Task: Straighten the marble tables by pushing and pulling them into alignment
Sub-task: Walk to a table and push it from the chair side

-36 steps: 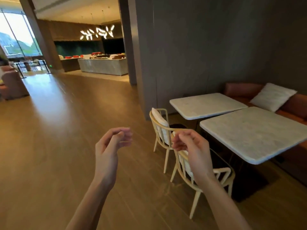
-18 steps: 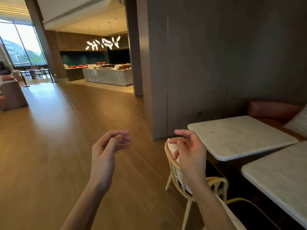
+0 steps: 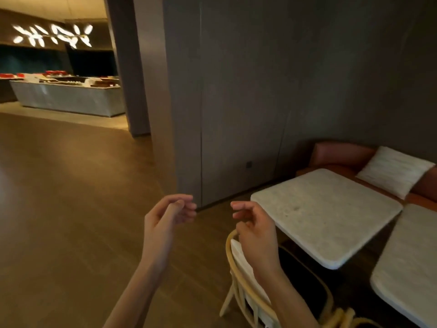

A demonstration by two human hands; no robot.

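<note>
Two square white marble tables stand at the right. The far marble table (image 3: pixel 326 216) lies ahead of my hands; the near marble table (image 3: pixel 406 263) is cut off by the right edge, with a narrow gap between them. My left hand (image 3: pixel 165 221) and my right hand (image 3: pixel 255 230) hover in mid-air left of the far table, fingers loosely curled, holding nothing. Neither hand touches a table.
A pale wooden chair (image 3: pixel 246 280) with a white cushion stands directly under my right hand, tucked at the far table. An orange sofa (image 3: pixel 340 155) with a white pillow (image 3: pixel 395 170) runs behind the tables. A dark wall panel (image 3: pixel 236 102) rises ahead; wooden floor (image 3: pixel 71 197) stretches left.
My view has moved closer to the tables and turned right, so the far table now lies nearer. Both hands stay raised and empty, and have come closer together.
</note>
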